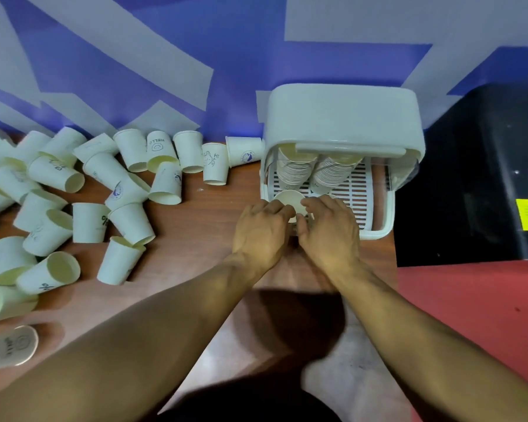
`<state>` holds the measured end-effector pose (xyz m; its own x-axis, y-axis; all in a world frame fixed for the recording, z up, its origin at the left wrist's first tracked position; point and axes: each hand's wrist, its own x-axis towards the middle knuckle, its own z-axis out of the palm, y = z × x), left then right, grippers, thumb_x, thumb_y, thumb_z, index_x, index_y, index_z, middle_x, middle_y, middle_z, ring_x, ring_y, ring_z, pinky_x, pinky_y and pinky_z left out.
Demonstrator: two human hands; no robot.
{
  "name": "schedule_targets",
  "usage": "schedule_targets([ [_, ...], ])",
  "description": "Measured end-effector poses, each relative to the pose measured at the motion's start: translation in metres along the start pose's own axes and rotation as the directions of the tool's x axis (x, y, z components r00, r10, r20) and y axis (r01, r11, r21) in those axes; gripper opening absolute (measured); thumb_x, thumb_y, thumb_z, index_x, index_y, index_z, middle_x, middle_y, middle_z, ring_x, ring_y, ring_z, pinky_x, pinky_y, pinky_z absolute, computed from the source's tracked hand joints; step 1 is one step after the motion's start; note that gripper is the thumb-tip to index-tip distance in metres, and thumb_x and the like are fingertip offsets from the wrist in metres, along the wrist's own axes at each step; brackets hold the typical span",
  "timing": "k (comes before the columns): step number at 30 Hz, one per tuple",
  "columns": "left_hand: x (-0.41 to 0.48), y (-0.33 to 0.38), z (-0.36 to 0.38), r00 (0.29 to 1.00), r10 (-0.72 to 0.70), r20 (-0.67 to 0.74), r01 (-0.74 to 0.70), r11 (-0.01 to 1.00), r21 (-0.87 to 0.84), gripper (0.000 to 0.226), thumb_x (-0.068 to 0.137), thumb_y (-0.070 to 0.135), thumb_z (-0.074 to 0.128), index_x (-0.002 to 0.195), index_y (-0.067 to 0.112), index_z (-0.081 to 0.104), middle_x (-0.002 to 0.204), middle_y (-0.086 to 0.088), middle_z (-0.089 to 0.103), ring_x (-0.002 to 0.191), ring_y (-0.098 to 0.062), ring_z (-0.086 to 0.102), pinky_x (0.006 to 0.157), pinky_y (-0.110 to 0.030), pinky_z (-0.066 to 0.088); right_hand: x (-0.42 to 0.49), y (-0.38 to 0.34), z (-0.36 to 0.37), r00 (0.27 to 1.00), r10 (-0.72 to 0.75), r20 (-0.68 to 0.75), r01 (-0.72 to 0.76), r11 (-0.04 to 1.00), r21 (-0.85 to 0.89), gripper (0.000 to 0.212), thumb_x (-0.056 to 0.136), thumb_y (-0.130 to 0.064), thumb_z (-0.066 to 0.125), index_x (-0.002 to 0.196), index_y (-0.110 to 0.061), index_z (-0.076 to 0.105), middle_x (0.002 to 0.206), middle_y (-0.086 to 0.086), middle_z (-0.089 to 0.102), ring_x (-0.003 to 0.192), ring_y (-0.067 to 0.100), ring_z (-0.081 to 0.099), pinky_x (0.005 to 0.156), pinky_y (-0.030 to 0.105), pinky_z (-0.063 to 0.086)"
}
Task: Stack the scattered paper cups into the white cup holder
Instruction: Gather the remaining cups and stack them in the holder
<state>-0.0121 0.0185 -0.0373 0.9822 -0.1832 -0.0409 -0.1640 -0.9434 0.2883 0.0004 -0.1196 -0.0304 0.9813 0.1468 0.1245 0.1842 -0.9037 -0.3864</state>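
The white cup holder [378,229] stands at the table's right end, its lid raised over a slatted tray. Two leaning stacks of paper cups [296,170] lie inside under the lid. At the tray's front left corner stands one paper cup [288,198], mouth up. My left hand [261,231] and my right hand [329,229] both curl their fingers round this cup from either side. Several loose paper cups [131,222] lie scattered on their sides or upside down across the left of the table.
The brown wooden table [201,214] ends just right of the holder. A black box [482,178] with a yellow label stands beyond that edge on a red floor. A blue and grey wall rises behind. My bare foot shows below the table edge.
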Motion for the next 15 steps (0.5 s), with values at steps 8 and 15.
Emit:
schedule_targets([
  [8,-0.068,-0.064,-0.045,0.984,-0.137,-0.113,0.127,0.987,-0.094,0.027,0.086,0.03,0.051,0.107,0.021,0.066,0.101,0.0,0.066,0.09,-0.026,0.057,0.075,-0.035,0.037,-0.017,-0.094,0.008,0.987,-0.151,0.056,0.147,0.987,0.065,0.024,0.079,-0.02,0.066,0.102,-0.015,0.069,0.093,0.005,0.067,0.088,0.029,0.06,0.075,0.038,0.052],
  [15,-0.149,-0.151,-0.067,0.919,-0.371,-0.135,0.361,0.928,-0.094,0.022,0.089,0.027,0.062,0.11,0.021,0.066,0.106,-0.001,0.065,0.091,-0.028,0.059,0.074,-0.038,0.047,-0.032,-0.175,0.037,0.947,-0.265,0.18,0.247,0.962,0.117,0.031,0.082,-0.026,0.064,0.112,-0.016,0.068,0.101,0.002,0.066,0.096,0.024,0.059,0.076,0.037,0.052],
])
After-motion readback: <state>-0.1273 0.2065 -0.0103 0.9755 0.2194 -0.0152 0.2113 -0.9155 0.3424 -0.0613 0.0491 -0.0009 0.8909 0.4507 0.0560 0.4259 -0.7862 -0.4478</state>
